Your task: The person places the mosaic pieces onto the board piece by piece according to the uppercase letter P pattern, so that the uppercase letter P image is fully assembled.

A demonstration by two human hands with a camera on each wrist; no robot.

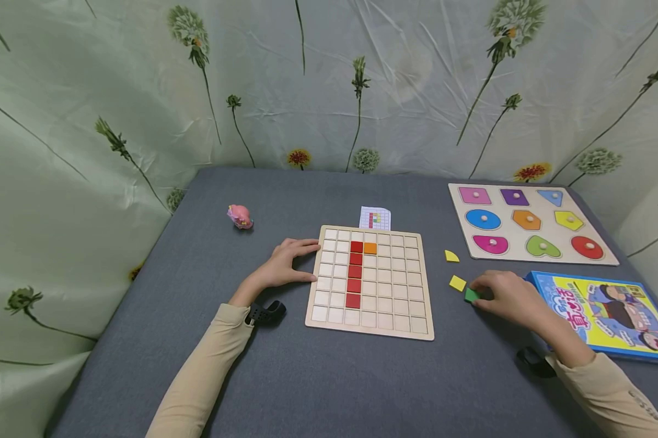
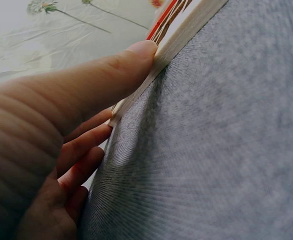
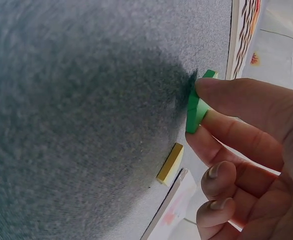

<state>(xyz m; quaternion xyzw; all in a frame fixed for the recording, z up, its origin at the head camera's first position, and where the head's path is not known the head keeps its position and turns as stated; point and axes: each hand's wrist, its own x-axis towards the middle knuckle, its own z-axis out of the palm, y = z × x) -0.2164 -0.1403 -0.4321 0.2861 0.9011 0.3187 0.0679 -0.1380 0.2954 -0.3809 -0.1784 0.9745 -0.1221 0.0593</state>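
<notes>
My left hand (image 1: 283, 263) rests against the left edge of a wooden grid board (image 1: 370, 334), thumb and straight fingers touching its side. Down one column of the board run several red square tiles (image 1: 354, 271), with an orange tile (image 1: 370, 248) right of the top one. At the table's right, my right hand (image 1: 506, 297) pinches a green tile (image 3: 199, 107) between thumb and fingers, low over the cloth. Close by lie a yellow square tile (image 1: 457, 283) and a yellow quarter-round piece (image 1: 452, 256). In the left wrist view, my thumb presses the board's edge (image 2: 174, 47).
A small pattern card (image 1: 375, 218) sits just behind the board. At the back right lies a knob shape puzzle (image 1: 504, 216), with a blue and yellow box (image 1: 608, 313) in front of it. A pink figurine (image 1: 240, 216) stands at the back left.
</notes>
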